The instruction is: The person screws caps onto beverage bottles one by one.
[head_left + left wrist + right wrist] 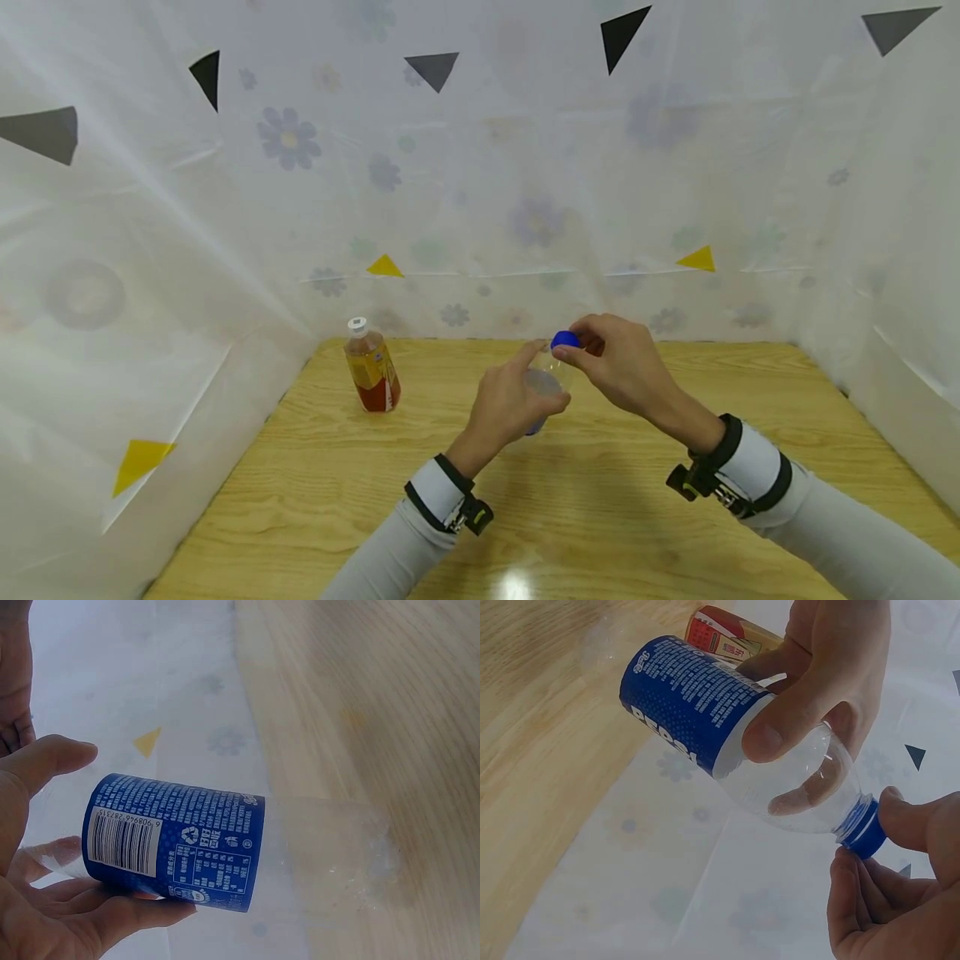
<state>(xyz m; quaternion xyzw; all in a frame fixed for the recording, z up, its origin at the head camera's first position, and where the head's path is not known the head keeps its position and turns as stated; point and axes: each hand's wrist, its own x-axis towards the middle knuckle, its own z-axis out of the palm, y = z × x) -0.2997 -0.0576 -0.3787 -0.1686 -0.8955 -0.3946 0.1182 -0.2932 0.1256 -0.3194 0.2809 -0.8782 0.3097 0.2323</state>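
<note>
A clear plastic Pepsi bottle with a blue label is held tilted above the table, its base pointing down toward the wood. My left hand grips it around the shoulder and the upper edge of the label, thumb on one side and fingers on the other. At the bottle's neck, thumb and fingertips of my right hand pinch the blue cap. The cap sits on the neck; whether it is loose or tight I cannot tell. No liquid shows inside the bottle.
A bottle of amber drink with a white cap stands upright at the back left of the wooden table. Pale flowered sheeting surrounds the table at the back and both sides, with black, grey and yellow triangles on it.
</note>
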